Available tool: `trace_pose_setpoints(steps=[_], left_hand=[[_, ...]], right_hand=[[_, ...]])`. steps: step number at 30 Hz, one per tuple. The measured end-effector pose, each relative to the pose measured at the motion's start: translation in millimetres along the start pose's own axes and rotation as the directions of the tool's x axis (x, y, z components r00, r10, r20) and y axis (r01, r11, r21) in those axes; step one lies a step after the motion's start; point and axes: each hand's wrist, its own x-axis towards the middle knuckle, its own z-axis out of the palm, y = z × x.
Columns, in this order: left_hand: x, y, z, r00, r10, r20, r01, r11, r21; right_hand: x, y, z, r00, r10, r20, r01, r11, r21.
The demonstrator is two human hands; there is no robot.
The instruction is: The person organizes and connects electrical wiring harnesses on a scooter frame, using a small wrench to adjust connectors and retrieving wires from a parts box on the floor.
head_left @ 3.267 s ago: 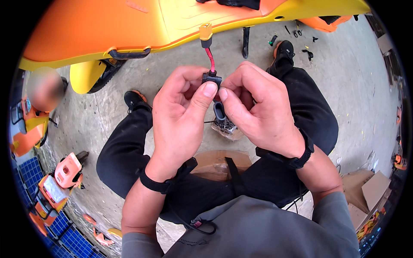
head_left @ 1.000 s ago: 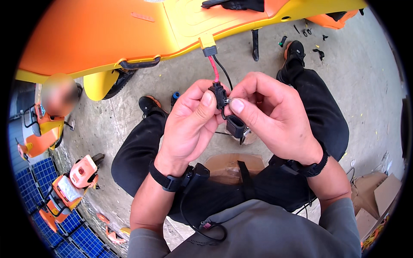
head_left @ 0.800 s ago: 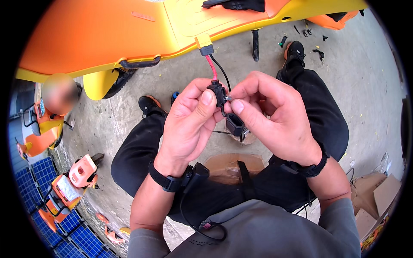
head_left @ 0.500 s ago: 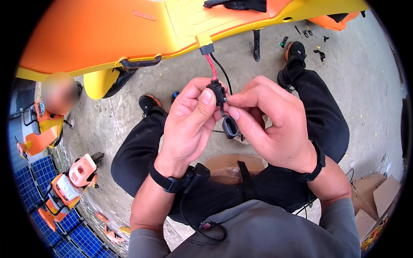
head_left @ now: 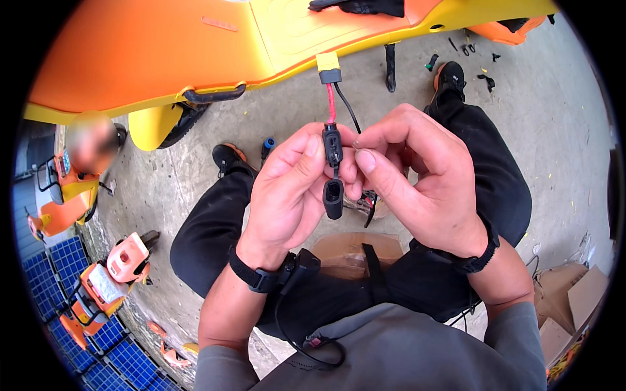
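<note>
My left hand [head_left: 287, 189] is closed on a black inline fuse holder [head_left: 332, 144], thumb along its left side and its open face toward me. Its black cap [head_left: 333, 199] hangs open below on a short strap. From the top of the holder a red wire [head_left: 331, 104] runs up to a yellow and grey plug connector [head_left: 328, 68], and a black wire [head_left: 347, 107] leaves the same connector. Just right of the holder my right hand [head_left: 424, 182] pinches thumb and forefinger together around something small; what it is cannot be made out.
An orange and yellow moulded body [head_left: 195, 52] with a black handle [head_left: 214, 96] spans the far side. A cardboard box [head_left: 355, 254] is between my legs, another open carton [head_left: 570, 300] at right. Small black parts lie on the floor. A person [head_left: 91, 146] is at far left.
The fuse holder has turned so its open face shows more fully, and its cap has swung left. The connector has shifted right. My right fingers have drawn slightly away from the holder.
</note>
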Motion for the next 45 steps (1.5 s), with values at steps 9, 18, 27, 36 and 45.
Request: trace_pose_setpoints(steps=[9,18,27,36,45], left_hand=[[-1,0,-1,1.000,0.007,-0.006,-0.007,1.000,0.026],[0,-3,-3,0.988,0.144,-0.056,-0.140,0.988,0.073],[0,0,-5,0.968,0.193,-0.160,-0.172,0.976,0.134],[-2,5,-8,0.974,0.167,-0.151,-0.154,0.984,0.092],[0,8,-9,0.972,0.203,-0.120,-0.187,0.973,0.135]], right_hand=[[2,-1,-2,0.999,-0.025,0.042,0.031,0.990,-0.139],[-1,6,4,0.997,-0.015,-0.079,0.007,0.995,-0.104],[-3,11,0,0.996,0.071,0.050,-0.067,0.996,-0.065],[-2,2,-2,0.954,0.290,0.076,-0.295,0.952,0.078],[0,9,1,0.989,0.147,0.023,-0.149,0.985,0.093]])
